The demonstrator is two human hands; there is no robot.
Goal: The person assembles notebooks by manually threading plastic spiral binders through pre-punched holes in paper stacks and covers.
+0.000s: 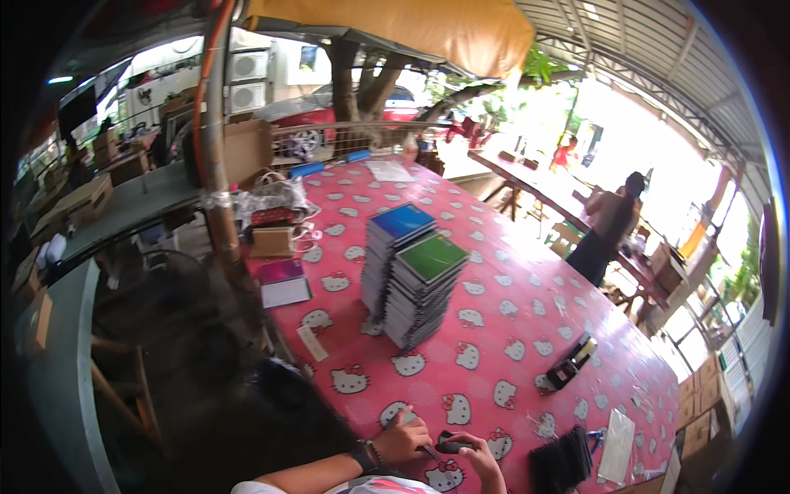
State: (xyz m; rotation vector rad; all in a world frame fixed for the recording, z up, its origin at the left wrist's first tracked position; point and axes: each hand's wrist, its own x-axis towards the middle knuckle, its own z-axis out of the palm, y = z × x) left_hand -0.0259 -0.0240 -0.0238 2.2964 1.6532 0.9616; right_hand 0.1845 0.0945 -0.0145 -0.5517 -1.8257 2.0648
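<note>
Both my hands are at the near edge of a table with a pink cartoon-print cover. My right hand grips a small dark object, black and elongated, whose kind I cannot make out. My left hand, a dark band at its wrist, is closed close beside it; a thin dark piece shows by its fingertips. To the right lies a pile of thin black pieces. Two tall stacks of spiral notebooks stand farther in, one topped by a blue notebook, the other by a green notebook.
A black tape dispenser sits at the right, with a clear plastic sleeve nearer. A purple and white notebook and a paper strip lie left. A metal post rises by the left edge. People stand at a far table.
</note>
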